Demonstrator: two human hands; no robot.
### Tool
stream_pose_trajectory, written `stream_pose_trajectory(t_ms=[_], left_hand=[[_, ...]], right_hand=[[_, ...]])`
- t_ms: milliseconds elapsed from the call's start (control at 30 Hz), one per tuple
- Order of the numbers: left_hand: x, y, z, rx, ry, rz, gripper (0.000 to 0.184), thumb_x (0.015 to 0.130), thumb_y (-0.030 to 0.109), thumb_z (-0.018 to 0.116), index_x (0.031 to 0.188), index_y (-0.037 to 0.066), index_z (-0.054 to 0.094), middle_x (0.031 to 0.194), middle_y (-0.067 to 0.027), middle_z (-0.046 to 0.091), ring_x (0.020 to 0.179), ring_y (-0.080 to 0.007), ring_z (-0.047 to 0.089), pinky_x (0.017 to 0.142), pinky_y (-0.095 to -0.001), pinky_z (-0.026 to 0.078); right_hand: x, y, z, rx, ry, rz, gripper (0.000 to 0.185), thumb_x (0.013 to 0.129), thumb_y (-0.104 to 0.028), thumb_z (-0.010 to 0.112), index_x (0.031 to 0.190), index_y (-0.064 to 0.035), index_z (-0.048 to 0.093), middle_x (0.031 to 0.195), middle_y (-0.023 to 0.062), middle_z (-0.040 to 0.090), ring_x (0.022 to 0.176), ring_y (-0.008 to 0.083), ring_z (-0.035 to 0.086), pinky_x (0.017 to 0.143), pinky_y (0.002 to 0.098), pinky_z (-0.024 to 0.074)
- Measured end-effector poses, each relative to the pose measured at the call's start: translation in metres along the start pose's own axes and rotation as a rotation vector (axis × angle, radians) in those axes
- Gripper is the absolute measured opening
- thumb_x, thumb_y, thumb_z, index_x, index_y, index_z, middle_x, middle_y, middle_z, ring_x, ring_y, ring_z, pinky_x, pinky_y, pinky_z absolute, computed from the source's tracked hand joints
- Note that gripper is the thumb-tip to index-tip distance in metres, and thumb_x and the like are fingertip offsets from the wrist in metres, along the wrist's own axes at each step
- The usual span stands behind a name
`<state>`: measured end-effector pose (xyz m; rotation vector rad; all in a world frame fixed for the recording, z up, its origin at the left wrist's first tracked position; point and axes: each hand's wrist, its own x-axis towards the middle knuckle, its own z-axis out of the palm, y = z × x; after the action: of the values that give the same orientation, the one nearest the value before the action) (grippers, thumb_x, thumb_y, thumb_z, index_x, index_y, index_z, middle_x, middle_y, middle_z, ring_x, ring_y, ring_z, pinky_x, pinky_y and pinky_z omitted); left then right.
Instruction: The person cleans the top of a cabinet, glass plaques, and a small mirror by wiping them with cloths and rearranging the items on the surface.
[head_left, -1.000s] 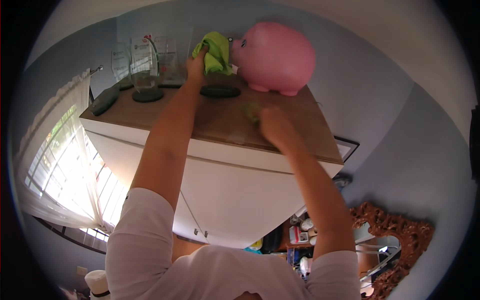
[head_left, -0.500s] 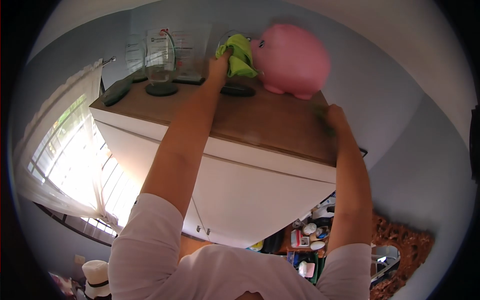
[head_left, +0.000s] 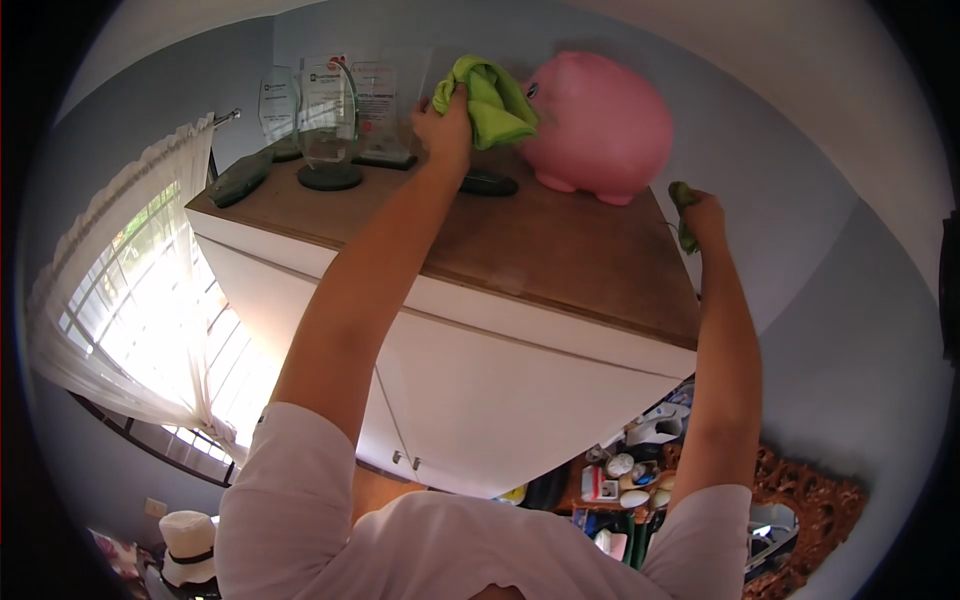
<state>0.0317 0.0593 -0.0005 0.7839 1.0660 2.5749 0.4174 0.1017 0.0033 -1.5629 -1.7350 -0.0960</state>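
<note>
My left hand (head_left: 447, 125) is closed on a bright green cloth (head_left: 492, 105), held up over the back of the brown cabinet top (head_left: 560, 250). A dark oval base (head_left: 488, 183) lies just below that cloth. The pink piggy bank (head_left: 603, 125) stands right of the cloth. Past the right edge of the cabinet top, my right hand (head_left: 706, 218) grips a darker green cloth (head_left: 685, 215), in front of the wall. Clear award plaques (head_left: 328, 110) stand upright on dark bases at the back left, beside my left forearm.
A dark object (head_left: 240, 180) lies at the cabinet's left corner. White cabinet doors (head_left: 500, 400) are below. A curtained window (head_left: 150, 300) is at left, a white hat (head_left: 188, 545) at lower left. Cluttered shelves (head_left: 610, 490) and a carved frame (head_left: 810, 510) are at lower right.
My right hand has moved right with its cloth, from the cabinet top to beyond its right edge. My left hand still holds the bright green cloth, and the view has shifted slightly.
</note>
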Motion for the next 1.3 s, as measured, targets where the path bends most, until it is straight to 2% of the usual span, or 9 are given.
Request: stream_pose_trajectory(t_ms=[133, 300, 433, 700, 833, 933, 1167, 1233, 1300], left_hand=[[-0.029, 0.017, -0.008, 0.172, -0.073, -0.025, 0.064, 0.075, 0.043, 0.062, 0.115, -0.005, 0.050, 0.124, -0.0193, 0.036, 0.113, -0.0322, 0.041, 0.094, -0.0384, 0.035], [-0.047, 0.020, -0.011, 0.284, -0.055, 0.071, 0.048, 0.079, 0.044, 0.056, 0.103, 0.003, 0.062, 0.120, -0.0150, 0.038, 0.112, -0.0321, 0.037, 0.097, -0.0410, 0.029], [-0.038, 0.014, -0.016, 0.200, -0.020, 0.324, 0.041, 0.081, 0.038, 0.056, 0.101, 0.002, 0.061, 0.114, -0.0151, 0.040, 0.108, -0.0325, 0.037, 0.094, -0.0417, 0.029], [-0.029, 0.018, -0.020, 0.262, 0.022, 0.463, 0.038, 0.080, 0.036, 0.058, 0.098, 0.003, 0.062, 0.110, -0.0144, 0.043, 0.106, -0.0321, 0.039, 0.092, -0.0427, 0.029], [-0.027, 0.013, -0.019, 0.286, 0.045, 0.467, 0.037, 0.080, 0.036, 0.058, 0.096, 0.003, 0.062, 0.108, -0.0138, 0.044, 0.105, -0.0318, 0.039, 0.092, -0.0429, 0.029], [-0.025, 0.011, -0.021, 0.317, 0.040, 0.475, 0.037, 0.080, 0.036, 0.059, 0.096, 0.003, 0.063, 0.107, -0.0139, 0.044, 0.104, -0.0316, 0.040, 0.092, -0.0429, 0.029], [-0.023, 0.006, -0.026, 0.295, 0.010, 0.453, 0.038, 0.079, 0.034, 0.059, 0.097, 0.001, 0.063, 0.105, -0.0156, 0.046, 0.100, -0.0321, 0.043, 0.088, -0.0419, 0.034], [-0.028, 0.012, -0.027, 0.243, -0.040, 0.445, 0.037, 0.079, 0.033, 0.060, 0.096, 0.000, 0.062, 0.102, -0.0168, 0.047, 0.097, -0.0324, 0.045, 0.086, -0.0411, 0.036], [-0.032, 0.013, -0.027, 0.277, -0.027, 0.489, 0.036, 0.079, 0.031, 0.060, 0.095, -0.002, 0.062, 0.100, -0.0176, 0.049, 0.093, -0.0333, 0.048, 0.083, -0.0412, 0.039]], right_hand=[[0.041, 0.025, 0.035, 0.011, 0.138, -0.088, 0.033, 0.073, -0.010, 0.052, 0.104, -0.0062, 0.064, 0.089, 0.0209, 0.063, 0.085, 0.0357, 0.061, 0.077, 0.0424, 0.0471], [0.074, 0.019, 0.071, -0.090, -0.123, -0.068, 0.029, 0.077, -0.023, 0.056, 0.100, -0.0075, 0.066, 0.090, 0.0189, 0.064, 0.085, 0.0360, 0.061, 0.076, 0.0442, 0.0464], [0.108, 0.037, 0.107, -0.228, -0.204, -0.175, 0.045, 0.077, -0.041, 0.061, 0.097, -0.0017, 0.065, 0.091, 0.0192, 0.064, 0.085, 0.0339, 0.061, 0.075, 0.0425, 0.0462], [0.097, 0.030, 0.096, 0.025, -0.492, -0.089, 0.057, 0.075, -0.048, 0.062, 0.096, 0.0050, 0.063, 0.091, 0.0198, 0.064, 0.085, 0.0314, 0.062, 0.075, 0.0404, 0.0458], [0.089, 0.018, 0.079, -0.121, -0.576, -0.177, 0.065, 0.072, -0.050, 0.065, 0.096, 0.0102, 0.061, 0.092, 0.0204, 0.064, 0.086, 0.0294, 0.061, 0.075, 0.0383, 0.0450], [0.071, 0.004, 0.068, -0.129, -0.528, -0.155, 0.041, 0.070, -0.038, 0.069, 0.093, -0.0044, 0.069, 0.083, 0.0127, 0.067, 0.075, 0.0213, 0.062, 0.072, 0.0349, 0.0463], [0.040, -0.006, 0.052, -0.173, -0.512, -0.287, 0.034, 0.065, -0.021, 0.065, 0.094, -0.0057, 0.069, 0.081, 0.0120, 0.067, 0.075, 0.0206, 0.061, 0.074, 0.0338, 0.0463], [-0.002, -0.050, 0.007, -0.149, -0.540, -0.347, 0.034, 0.063, -0.017, 0.064, 0.096, -0.0054, 0.068, 0.082, 0.0111, 0.066, 0.074, 0.0199, 0.061, 0.074, 0.0331, 0.0465], [-0.019, -0.068, -0.024, -0.016, -0.743, -0.320, 0.034, 0.064, -0.014, 0.062, 0.097, -0.0052, 0.068, 0.086, 0.0106, 0.066, 0.074, 0.0196, 0.060, 0.074, 0.0328, 0.0467]])
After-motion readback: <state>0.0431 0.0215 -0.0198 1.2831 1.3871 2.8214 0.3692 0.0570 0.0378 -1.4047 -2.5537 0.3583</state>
